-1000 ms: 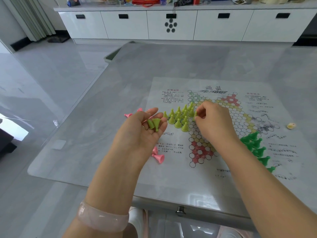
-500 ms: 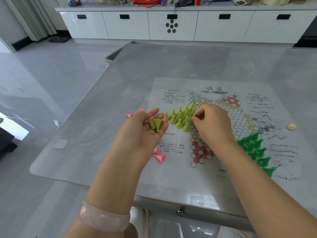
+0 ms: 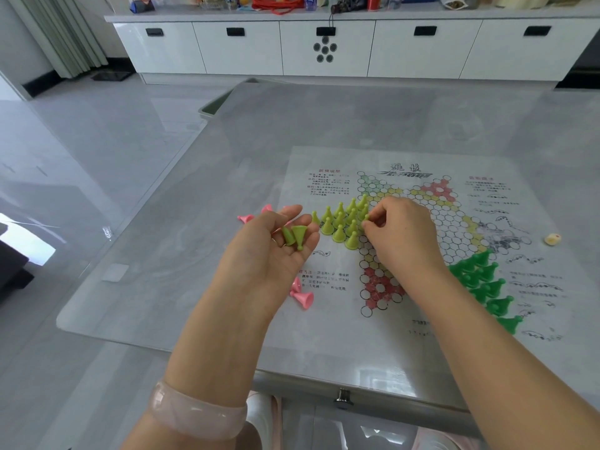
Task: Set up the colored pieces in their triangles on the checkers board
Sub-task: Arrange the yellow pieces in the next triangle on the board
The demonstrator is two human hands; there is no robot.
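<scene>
The paper checkers board (image 3: 431, 228) lies flat on the grey table. Several yellow-green pieces (image 3: 344, 219) stand in its left triangle. My left hand (image 3: 276, 254) is held palm up beside them, cradling two loose yellow-green pieces (image 3: 293, 237) on its relaxed fingers. My right hand (image 3: 399, 235) pinches one yellow-green piece (image 3: 366, 219) at the right edge of that group. Several dark green pieces (image 3: 483, 284) stand in the right-hand triangle. Pink pieces lie on the table: two near my left wrist (image 3: 302, 295), others beyond my left fingers (image 3: 256, 214).
A small cream die (image 3: 552, 238) sits on the board's right margin. The table's near edge with a metal knob (image 3: 342, 397) lies below my arms. White cabinets (image 3: 324, 50) line the far wall, with glossy floor to the left.
My right hand has shifted slightly down and left along the edge of the yellow-green group. My left hand has kept its two pieces and hardly moved.
</scene>
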